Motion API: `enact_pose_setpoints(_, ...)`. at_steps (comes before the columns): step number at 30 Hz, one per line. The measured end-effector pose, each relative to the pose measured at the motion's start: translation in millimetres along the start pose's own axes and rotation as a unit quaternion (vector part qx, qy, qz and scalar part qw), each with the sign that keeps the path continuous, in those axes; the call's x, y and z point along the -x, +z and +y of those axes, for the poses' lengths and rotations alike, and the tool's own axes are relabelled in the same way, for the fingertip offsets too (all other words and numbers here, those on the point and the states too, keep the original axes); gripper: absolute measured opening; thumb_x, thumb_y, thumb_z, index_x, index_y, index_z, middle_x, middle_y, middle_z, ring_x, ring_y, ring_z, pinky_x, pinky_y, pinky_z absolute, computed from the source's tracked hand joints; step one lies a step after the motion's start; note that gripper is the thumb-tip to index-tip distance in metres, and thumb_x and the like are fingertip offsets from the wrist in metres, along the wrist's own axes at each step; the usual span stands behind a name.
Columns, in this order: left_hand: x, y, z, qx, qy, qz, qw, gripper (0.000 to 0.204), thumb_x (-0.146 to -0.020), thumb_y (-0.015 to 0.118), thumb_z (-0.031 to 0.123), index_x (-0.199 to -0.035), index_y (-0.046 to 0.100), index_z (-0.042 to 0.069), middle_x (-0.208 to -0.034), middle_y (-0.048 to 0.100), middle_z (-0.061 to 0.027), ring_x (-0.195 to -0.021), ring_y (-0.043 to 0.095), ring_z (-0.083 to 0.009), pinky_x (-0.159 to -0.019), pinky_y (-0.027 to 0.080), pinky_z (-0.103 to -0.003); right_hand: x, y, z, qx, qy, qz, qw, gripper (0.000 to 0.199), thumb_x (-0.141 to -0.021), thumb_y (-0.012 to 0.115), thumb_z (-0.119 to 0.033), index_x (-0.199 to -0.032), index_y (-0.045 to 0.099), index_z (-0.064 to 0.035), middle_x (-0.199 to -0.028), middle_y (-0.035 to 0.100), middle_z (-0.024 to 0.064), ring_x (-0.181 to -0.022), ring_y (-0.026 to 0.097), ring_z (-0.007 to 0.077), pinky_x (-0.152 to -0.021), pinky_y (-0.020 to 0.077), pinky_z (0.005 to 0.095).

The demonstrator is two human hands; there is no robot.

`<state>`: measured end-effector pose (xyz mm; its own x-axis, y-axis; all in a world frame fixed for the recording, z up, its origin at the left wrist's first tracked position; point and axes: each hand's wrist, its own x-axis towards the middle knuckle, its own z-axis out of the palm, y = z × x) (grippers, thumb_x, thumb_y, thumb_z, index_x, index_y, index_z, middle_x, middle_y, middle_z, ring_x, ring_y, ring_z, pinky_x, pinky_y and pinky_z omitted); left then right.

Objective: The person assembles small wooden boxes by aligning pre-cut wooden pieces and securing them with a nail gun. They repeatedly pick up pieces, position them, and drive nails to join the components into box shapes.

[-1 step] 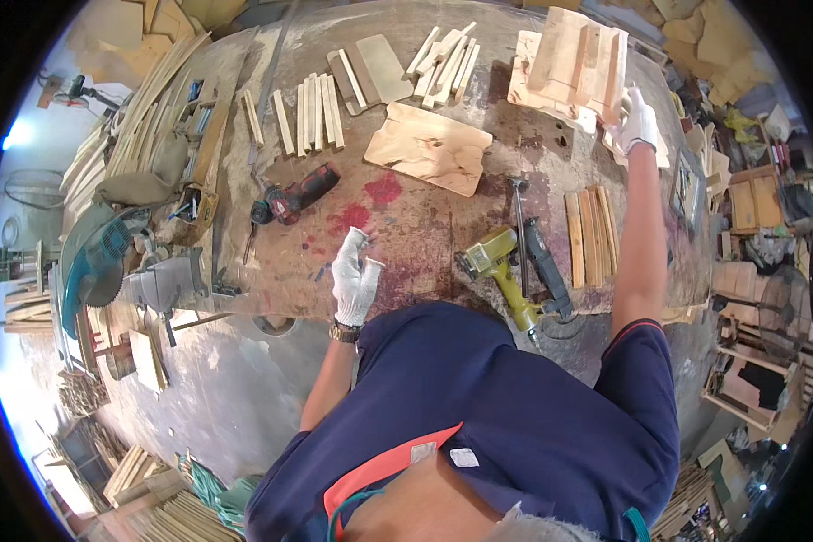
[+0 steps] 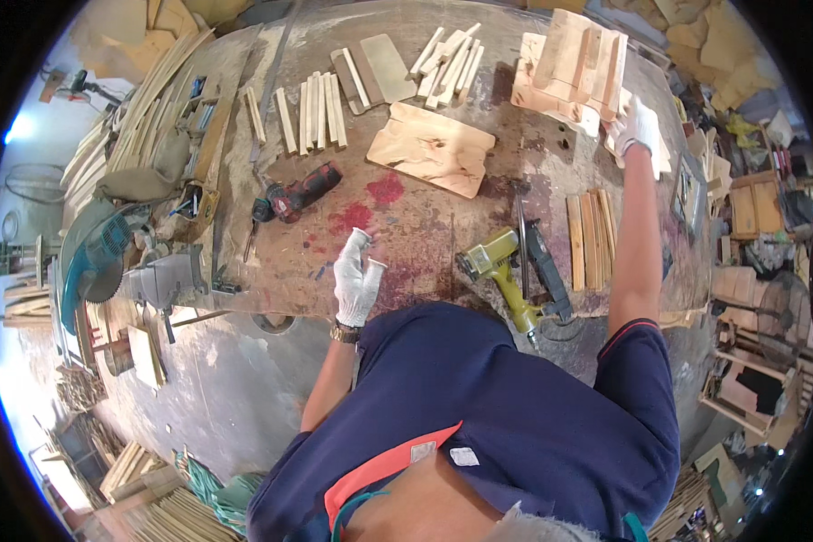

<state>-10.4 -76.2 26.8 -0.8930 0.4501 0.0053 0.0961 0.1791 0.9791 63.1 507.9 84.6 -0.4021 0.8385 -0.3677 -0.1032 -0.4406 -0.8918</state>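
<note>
My left hand point(image 2: 359, 278), in a white knit glove, hovers over the near part of the workbench point(image 2: 415, 221). Its fingers are apart and nothing is in them. At the far right my gloved right hand point(image 2: 637, 128) is beside a pile of pale wooden boards point(image 2: 569, 72), its fingers spread near the pile's right edge; whether they touch it I cannot tell. A single wooden board with notched edges point(image 2: 431, 149) lies flat in the middle. Between my hands are a yellow-green air nailer point(image 2: 501, 271) and a hammer point(image 2: 522, 235).
A red and black cordless drill point(image 2: 303, 192) lies left of centre. Wooden strips point(image 2: 321, 113) sit in groups at the back, others point(image 2: 591, 237) near my right forearm. A teal miter saw point(image 2: 99, 257) stands at the left edge. Beside the hammer lies a dark tool point(image 2: 548, 271).
My right hand has drawn slightly back toward me along the pile's right edge, its fingers looser. The left hand stays as it was.
</note>
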Motion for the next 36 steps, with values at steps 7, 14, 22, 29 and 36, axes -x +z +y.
enact_pose_setpoints(7, 13, 10, -16, 0.046, -0.074, 0.096, 0.992, 0.036, -0.1, 0.062, 0.005, -0.134, 0.057, -0.005, -0.124, 0.067, -0.0111, -0.114, 0.062, -0.0152, -0.097, 0.049, -0.028, 98, 2, 186, 0.297, -0.359, 0.03, 0.884, 0.021, -0.093, 0.069, -0.021, -0.1, 0.066, -0.0019, -0.087, 0.066, 0.0039, -0.072, 0.056, 0.0175, -0.069, 0.0501, 0.0329)
enact_pose_setpoints(14, -34, 24, -34, -0.189, -0.028, -0.022, 0.981, 0.041, -0.092, 0.072, 0.014, -0.129, 0.06, -0.002, -0.125, 0.067, -0.0211, -0.106, 0.069, -0.0302, -0.086, 0.056, -0.036, 267, -15, 237, 0.552, -0.297, 0.045, 0.778, 0.03, -0.085, 0.069, -0.015, -0.111, 0.06, -0.0028, -0.101, 0.061, 0.019, -0.097, 0.059, 0.0399, -0.083, 0.0491, 0.0472)
enact_pose_setpoints(22, -233, 126, -89, -0.329, 0.189, -0.206, 0.902, 0.049, -0.091, 0.067, 0.038, -0.124, 0.061, 0.003, -0.128, 0.063, -0.021, -0.118, 0.058, -0.0397, -0.1, 0.046, -0.048, 296, -54, 247, 0.521, -0.154, 0.094, 0.834, 0.031, -0.092, 0.062, -0.014, -0.122, 0.061, -0.005, -0.1, 0.072, 0.0184, -0.088, 0.07, 0.0383, -0.08, 0.0554, 0.045)
enact_pose_setpoints(29, -312, 190, -103, -0.523, 0.211, -0.286, 0.774, 0.086, -0.083, 0.065, 0.062, -0.147, 0.047, 0.006, -0.148, 0.049, -0.018, -0.138, 0.044, -0.0353, -0.112, 0.036, -0.05, 207, -72, 220, 0.555, -0.28, 0.088, 0.779, 0.026, -0.091, 0.068, -0.019, -0.116, 0.068, -0.0092, -0.101, 0.072, 0.0194, -0.087, 0.07, 0.0391, -0.076, 0.0566, 0.0444)
enact_pose_setpoints(36, -260, 150, -100, -0.548, 0.162, -0.256, 0.779, 0.092, -0.079, 0.067, 0.066, -0.146, 0.046, 0.006, -0.149, 0.044, -0.0222, -0.141, 0.039, -0.0417, -0.115, 0.03, -0.054, 123, -63, 184, 0.658, -0.334, 0.122, 0.664, 0.03, -0.083, 0.071, -0.017, -0.111, 0.066, -0.0052, -0.106, 0.066, 0.0216, -0.101, 0.062, 0.0412, -0.089, 0.0504, 0.0487)
